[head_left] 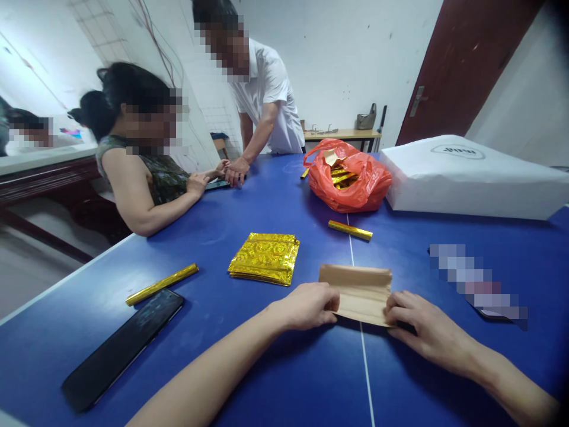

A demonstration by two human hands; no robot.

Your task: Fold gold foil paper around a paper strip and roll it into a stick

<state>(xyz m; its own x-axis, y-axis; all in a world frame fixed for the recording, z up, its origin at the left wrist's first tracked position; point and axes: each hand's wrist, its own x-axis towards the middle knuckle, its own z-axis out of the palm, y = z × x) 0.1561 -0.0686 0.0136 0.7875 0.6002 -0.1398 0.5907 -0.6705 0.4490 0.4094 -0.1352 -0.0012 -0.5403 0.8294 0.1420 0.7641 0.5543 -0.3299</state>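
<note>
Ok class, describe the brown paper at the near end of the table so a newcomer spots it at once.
On the blue table-tennis table, find the white centre line. Across it lies a tan paper sheet, between the person's left hand and right hand. Unlike the shiny gold foil stack nearby, it is plain and matte.
</note>
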